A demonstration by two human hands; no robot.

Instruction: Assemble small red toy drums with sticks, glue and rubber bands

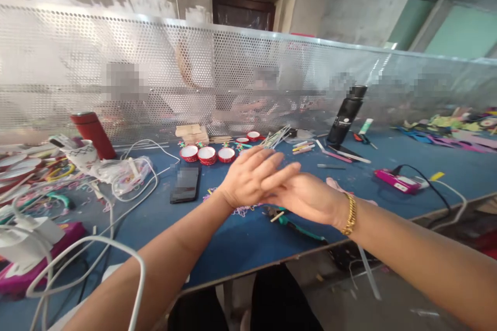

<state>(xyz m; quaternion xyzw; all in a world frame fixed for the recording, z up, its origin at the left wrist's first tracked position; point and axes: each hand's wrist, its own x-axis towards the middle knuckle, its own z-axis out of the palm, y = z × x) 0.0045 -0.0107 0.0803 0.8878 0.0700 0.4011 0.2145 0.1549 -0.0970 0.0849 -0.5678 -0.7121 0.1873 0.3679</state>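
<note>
My left hand [254,176] is held above the blue table [248,240], fingers stretched out and lying across my right hand [306,197]. The right hand sits under it, palm turned away, with a gold bracelet [350,214] on the wrist; its fingers are hidden behind the left hand. Neither hand visibly holds anything. Below them on the table lie teal-handled pliers [301,227] and a small pale lace-like piece [243,210]. A black phone [186,184] lies flat just left of my left hand.
Three red-rimmed round cups [207,154] stand behind the hands. A red flask [93,134] and white cables [128,186] crowd the left; a black bottle [345,115] and pink device [396,181] are right. A perforated metal screen [155,62] backs the table, people behind it.
</note>
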